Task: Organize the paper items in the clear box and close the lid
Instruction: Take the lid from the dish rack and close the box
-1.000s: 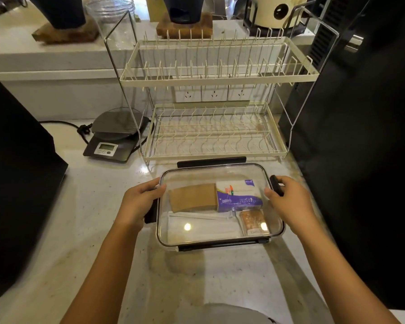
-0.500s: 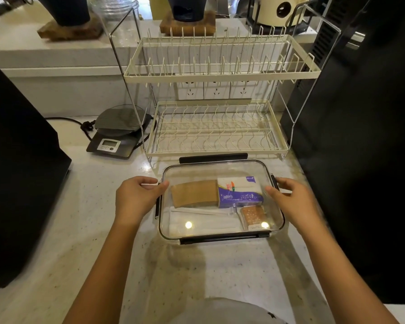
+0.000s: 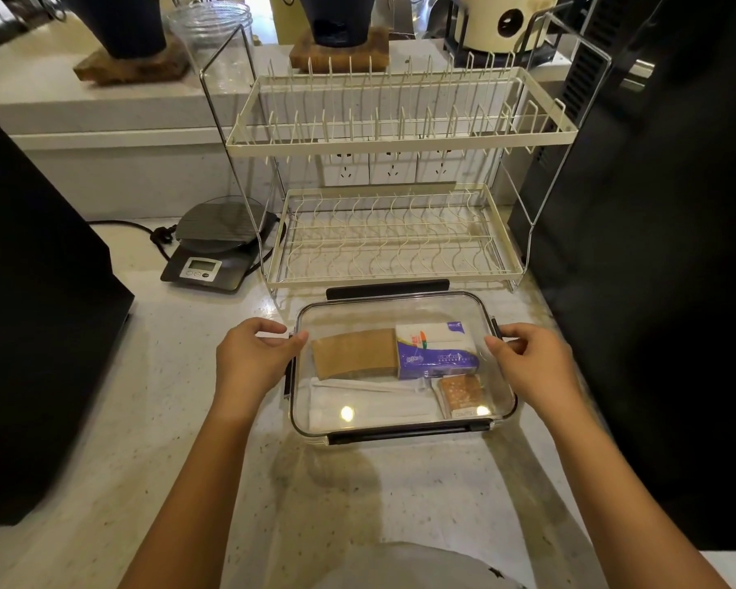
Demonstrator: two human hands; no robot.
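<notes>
The clear box [image 3: 502,376] sits on the counter in front of me with its clear lid [image 3: 358,310] lying on top. Through the lid I see a brown paper sleeve [image 3: 355,352], a white and purple tissue pack [image 3: 436,350], a white wrapped item [image 3: 370,403] and a small orange packet [image 3: 462,392]. My left hand [image 3: 251,359] rests against the box's left side over the black side clip [image 3: 289,378]. My right hand [image 3: 532,367] touches the right side by the right clip [image 3: 494,325]. The front clip [image 3: 408,433] lies flat; the back clip [image 3: 387,288] sticks out.
A two-tier cream dish rack [image 3: 400,248] stands just behind the box. A grey kitchen scale [image 3: 217,252] with a cable sits to its left. Tall black appliances flank the counter at the left [image 3: 30,333] and the right [image 3: 655,291].
Both side clips have gone from sticking out to lying down against the box. My hands have stayed at the two sides, fingers curling in over the edges.
</notes>
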